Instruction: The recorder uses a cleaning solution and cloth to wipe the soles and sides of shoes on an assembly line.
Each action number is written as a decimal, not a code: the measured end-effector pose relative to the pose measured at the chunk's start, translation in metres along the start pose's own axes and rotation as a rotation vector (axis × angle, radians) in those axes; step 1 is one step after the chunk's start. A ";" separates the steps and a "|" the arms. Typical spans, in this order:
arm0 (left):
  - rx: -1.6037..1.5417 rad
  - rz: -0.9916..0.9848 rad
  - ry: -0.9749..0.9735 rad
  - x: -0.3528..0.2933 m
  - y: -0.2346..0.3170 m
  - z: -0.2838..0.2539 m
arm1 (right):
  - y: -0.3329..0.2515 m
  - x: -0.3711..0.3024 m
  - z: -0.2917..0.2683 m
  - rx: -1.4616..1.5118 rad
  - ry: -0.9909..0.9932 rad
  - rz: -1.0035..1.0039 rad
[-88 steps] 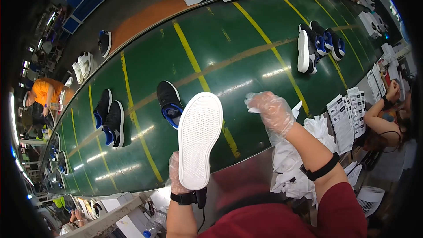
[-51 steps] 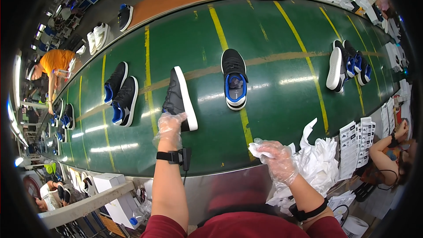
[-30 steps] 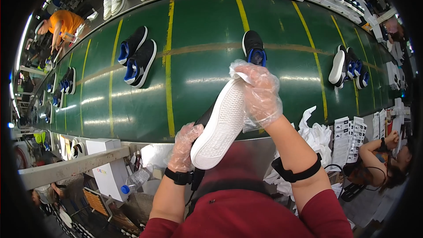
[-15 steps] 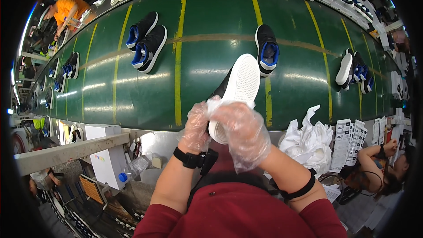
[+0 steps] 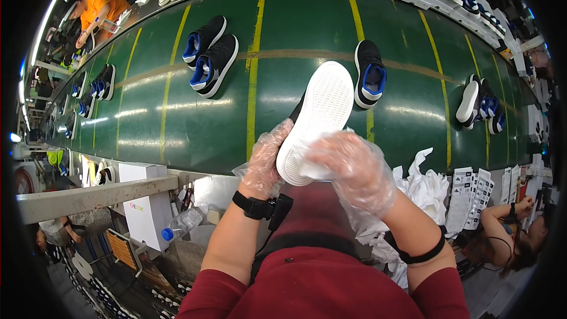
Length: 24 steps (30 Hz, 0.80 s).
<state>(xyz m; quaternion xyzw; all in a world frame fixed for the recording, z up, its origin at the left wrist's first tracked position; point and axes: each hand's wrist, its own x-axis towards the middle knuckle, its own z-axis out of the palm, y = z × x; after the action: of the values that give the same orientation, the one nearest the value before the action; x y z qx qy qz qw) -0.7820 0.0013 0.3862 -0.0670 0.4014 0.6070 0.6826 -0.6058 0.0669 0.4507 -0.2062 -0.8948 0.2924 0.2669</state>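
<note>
In my left hand (image 5: 265,156), gloved in see-through plastic, a black sneaker (image 5: 319,115) is gripped by its side near the heel. Its white patterned sole is turned up toward me, with the toe pointing away. A white cloth (image 5: 313,165) is bunched in my right hand (image 5: 357,171), which is gloved too and presses it on the sole's right edge near the heel. Just beyond, to the right, a black sneaker with blue lining (image 5: 370,77) stands upright on the green conveyor belt (image 5: 301,23).
A pair of like sneakers (image 5: 214,65) stands on the belt to the left; several more (image 5: 481,106) sit right. White cloths (image 5: 425,192) lie heaped near my right arm. A white box (image 5: 144,207), a bottle (image 5: 183,223) and a metal rail (image 5: 97,195) are at left.
My right hand, with the cloth, has moved right from across the sole to its edge, so more of the sole shows. The belt's contents appear shifted slightly right.
</note>
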 end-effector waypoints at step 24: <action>0.064 -0.131 0.119 -0.017 0.014 -0.008 | -0.021 -0.060 0.022 0.287 -0.305 -0.083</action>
<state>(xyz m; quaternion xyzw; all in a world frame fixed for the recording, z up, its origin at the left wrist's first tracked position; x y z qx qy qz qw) -0.7970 -0.0130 0.3976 -0.1071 0.4551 0.5428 0.6977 -0.5768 0.0108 0.4273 -0.0824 -0.8818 0.4334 0.1667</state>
